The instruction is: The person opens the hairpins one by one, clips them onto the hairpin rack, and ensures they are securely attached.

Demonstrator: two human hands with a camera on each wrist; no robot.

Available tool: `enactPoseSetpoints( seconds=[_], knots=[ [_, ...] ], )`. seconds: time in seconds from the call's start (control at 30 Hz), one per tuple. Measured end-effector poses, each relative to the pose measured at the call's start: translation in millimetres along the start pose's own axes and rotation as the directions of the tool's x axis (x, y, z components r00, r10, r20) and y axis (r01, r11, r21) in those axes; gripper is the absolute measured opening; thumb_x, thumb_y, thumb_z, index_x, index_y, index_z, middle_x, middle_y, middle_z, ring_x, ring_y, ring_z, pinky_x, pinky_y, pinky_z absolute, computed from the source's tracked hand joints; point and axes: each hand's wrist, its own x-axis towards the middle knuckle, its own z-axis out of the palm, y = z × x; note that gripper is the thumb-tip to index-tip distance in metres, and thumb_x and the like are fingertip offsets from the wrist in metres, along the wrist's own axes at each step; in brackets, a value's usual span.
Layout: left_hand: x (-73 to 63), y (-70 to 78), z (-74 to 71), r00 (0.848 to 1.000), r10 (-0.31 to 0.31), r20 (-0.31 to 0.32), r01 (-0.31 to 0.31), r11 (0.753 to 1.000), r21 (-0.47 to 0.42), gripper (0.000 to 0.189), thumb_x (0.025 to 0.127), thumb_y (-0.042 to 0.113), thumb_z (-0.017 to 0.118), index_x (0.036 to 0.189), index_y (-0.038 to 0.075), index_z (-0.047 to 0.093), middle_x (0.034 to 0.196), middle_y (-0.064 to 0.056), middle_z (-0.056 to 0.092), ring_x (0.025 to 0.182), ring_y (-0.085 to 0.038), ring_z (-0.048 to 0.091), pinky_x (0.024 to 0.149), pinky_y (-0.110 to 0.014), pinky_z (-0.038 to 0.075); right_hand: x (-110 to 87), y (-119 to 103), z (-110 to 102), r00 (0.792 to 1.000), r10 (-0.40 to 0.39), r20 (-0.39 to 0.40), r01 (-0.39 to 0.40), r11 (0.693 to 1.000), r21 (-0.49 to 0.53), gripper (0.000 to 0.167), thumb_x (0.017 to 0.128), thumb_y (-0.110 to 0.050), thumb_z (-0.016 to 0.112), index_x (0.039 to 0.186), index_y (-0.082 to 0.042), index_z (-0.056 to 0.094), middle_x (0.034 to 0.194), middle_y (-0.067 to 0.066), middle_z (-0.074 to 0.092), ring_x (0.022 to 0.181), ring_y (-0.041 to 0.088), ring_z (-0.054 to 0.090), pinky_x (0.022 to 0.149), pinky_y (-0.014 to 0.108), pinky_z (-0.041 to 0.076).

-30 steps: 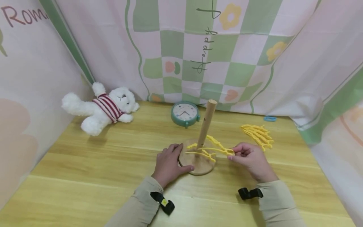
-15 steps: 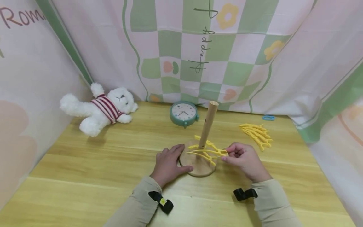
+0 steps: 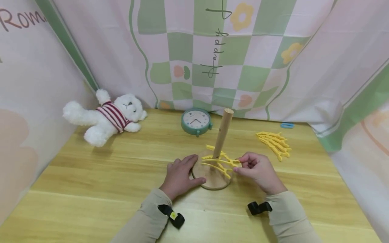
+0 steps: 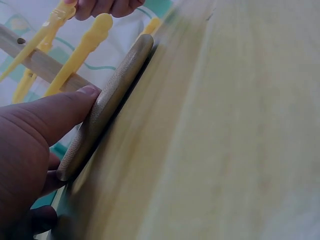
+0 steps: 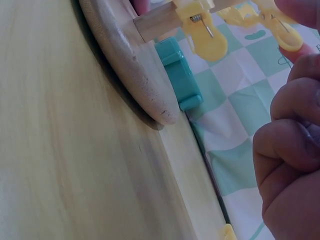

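A round wooden base (image 3: 214, 184) with an upright wooden post (image 3: 223, 133) stands on the table. My left hand (image 3: 181, 177) grips the base's left rim; the left wrist view shows the thumb on top and fingers around the edge. With thumb and index finger, my right hand (image 3: 258, 172) pinches the handle end of a yellow hair clip (image 3: 234, 163), whose long arms pass either side of the post. Just below it, a second yellow hair clip (image 4: 82, 55) is on the post near the base. A small metal spring shows on this lower clip (image 5: 207, 42) in the right wrist view.
Several yellow hair clips (image 3: 275, 144) lie in a pile at the right, with a blue loop-shaped item (image 3: 287, 125) behind. A teal clock (image 3: 196, 121) lies behind the post. A white plush bear (image 3: 112, 116) lies at the back left. Patterned curtains (image 3: 212, 50) border the table.
My right hand has moved left, bringing the pinched clip in around the post. My left hand has stayed on the base.
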Motion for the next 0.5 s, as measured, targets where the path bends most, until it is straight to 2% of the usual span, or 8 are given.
enactPoseSetpoints(
  seconds=[0.27, 0.5],
  knots=[
    [-0.3, -0.2, 2.0, 1.000, -0.016, -0.022, 0.015, 1.000, -0.027, 0.088, 0.080, 0.066, 0.073, 0.151, 0.019, 0.047, 0.153, 0.002, 0.046, 0.110, -0.023, 0.050, 0.089, -0.044, 0.032, -0.4, -2.0, 5.2, 1.000, 0.000, 0.031, -0.001, 1.000, 0.006, 0.024, 0.077, -0.003, 0.085, 0.090, 0.004, 0.065, 0.065, -0.003, 0.051, 0.056, 0.006, 0.044, 0.048, 0.022, 0.041],
    [-0.2, 0.6, 2.7, 0.999, -0.009, -0.032, 0.008, 1.000, -0.028, 0.088, 0.080, 0.065, 0.073, 0.150, 0.018, 0.048, 0.153, 0.002, 0.047, 0.110, -0.024, 0.050, 0.089, -0.044, 0.032, -0.4, -2.5, 9.6, 0.999, 0.005, 0.049, -0.006, 1.000, 0.005, 0.029, 0.077, -0.005, 0.086, 0.091, 0.006, 0.064, 0.065, -0.002, 0.050, 0.055, 0.006, 0.043, 0.046, 0.023, 0.038]
  ],
)
